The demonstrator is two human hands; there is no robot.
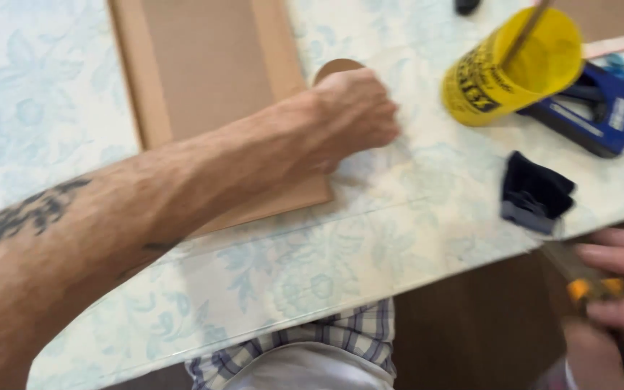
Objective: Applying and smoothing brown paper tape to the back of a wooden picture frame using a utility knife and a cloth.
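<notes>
- One left hand (352,115), centre of frame, upper half: fingers curled into a loose fist, knuckles down on the table (413,217). Cannot tell whether anything is inside the fist.
- One forearm runs from lower left of frame up to that hand; one dark tattoo near the left edge.
- One board (211,79), brown, flat, upper centre-left; the forearm crosses its lower right corner, the hand lies just past its right edge.
- One disc (334,68), brown and round, peeks out just above the fist, touching or just beside the board's edge; mostly hidden.
- One right hand (612,289), lower right corner, off the table edge: fingers closed around one tool (601,289) with a yellow and black body. Blurred; kind of tool not readable.
- Hands well apart.
- One cup (514,65), yellow with black print, upper right, tilted; one thin stick stands in it.
- One blue case (601,119) just right of the cup, touching it.
- One dark cloth (536,191) right of centre, below the cup, near the table edge.
- One dark object at top edge, cut off; unidentified.
- Table covering: pale floral pattern.
- Checked fabric at bottom centre.
</notes>
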